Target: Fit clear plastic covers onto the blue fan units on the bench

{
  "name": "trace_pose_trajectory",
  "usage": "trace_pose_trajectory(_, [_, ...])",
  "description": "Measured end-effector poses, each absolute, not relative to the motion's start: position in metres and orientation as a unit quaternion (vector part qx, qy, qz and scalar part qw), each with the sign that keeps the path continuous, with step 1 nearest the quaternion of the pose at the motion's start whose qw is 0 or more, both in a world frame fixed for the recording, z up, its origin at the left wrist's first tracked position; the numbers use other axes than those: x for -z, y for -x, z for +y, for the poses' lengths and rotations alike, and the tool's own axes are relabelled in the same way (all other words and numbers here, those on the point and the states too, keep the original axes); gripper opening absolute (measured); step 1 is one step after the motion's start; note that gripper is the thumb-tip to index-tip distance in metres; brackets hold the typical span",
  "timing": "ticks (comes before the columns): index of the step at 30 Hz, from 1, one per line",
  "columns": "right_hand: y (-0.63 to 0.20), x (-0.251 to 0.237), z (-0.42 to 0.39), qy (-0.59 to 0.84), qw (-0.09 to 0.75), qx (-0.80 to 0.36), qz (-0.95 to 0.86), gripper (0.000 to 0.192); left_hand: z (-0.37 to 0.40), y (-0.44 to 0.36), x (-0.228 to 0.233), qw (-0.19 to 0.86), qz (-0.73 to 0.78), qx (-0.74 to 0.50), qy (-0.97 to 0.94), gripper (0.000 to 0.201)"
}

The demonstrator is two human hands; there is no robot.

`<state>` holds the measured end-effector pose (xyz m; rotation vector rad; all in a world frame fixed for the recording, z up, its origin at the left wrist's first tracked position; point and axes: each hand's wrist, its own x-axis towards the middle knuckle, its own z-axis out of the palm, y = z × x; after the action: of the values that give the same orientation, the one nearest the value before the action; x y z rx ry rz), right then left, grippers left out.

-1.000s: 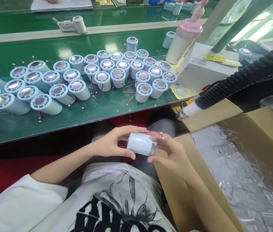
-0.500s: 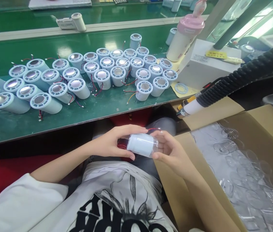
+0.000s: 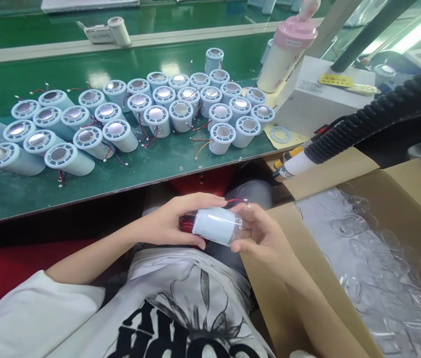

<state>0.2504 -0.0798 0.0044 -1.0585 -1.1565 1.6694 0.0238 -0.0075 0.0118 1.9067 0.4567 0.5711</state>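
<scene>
Above my lap I hold a pale blue cylinder (image 3: 214, 225) lying on its side, with a clear plastic cover around it that reaches past its right end. My left hand (image 3: 173, 221) is wrapped about the left end, fingers over the top and thumb below. At the clear right end, my right hand (image 3: 264, 236) grips with its thumb in front and fingers behind. A thin red wire (image 3: 236, 201) with small white plugs sticks out above the right fingers. The cylinder's end faces are hidden from view.
Several similar blue cylinders (image 3: 222, 138) with wires stand or lean on the green bench (image 3: 151, 166). To the right, a cardboard box (image 3: 393, 199) holds clear plastic covers (image 3: 348, 226). A black ribbed hose (image 3: 374, 112), grey box (image 3: 300, 109) and pink-lidded bottle (image 3: 281, 54) are nearby.
Both hands and the cylinder have shifted very slightly left. The grip looks the same.
</scene>
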Motion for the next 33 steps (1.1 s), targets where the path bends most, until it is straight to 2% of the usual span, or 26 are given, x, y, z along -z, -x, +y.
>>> trace_pose_trajectory(6, [-0.2504,-0.0093,-0.0839,0.426,0.418,-0.634,-0.492,0.045,-0.0107,-0.0227,-0.0162,0.536,0.196,-0.228,-0.789,0.084])
trace_pose_trajectory(12, [-0.2517,-0.0078,-0.0835,0.42,0.411,-0.663,-0.463,0.047,-0.0119,-0.0241,-0.0156,0.564,0.202,-0.219,-0.77,0.084])
trace_pose_trajectory(25, [-0.2474,-0.0079,-0.0809,0.416,0.412,-0.719,-0.375,0.046,-0.0107,-0.024,-0.0138,0.534,0.191,-0.236,-0.789,0.083])
trace_pose_trajectory(30, [-0.2449,-0.0045,-0.0793,0.418,0.389,-0.746,-0.343,0.042,-0.0106,-0.0235,-0.0129,0.528,0.178,-0.239,-0.795,0.083])
trace_pose_trajectory(33, [-0.2433,-0.003,-0.0794,0.439,0.364,-0.754,-0.324,0.047,-0.012,-0.0225,-0.0122,0.526,0.173,-0.241,-0.797,0.083])
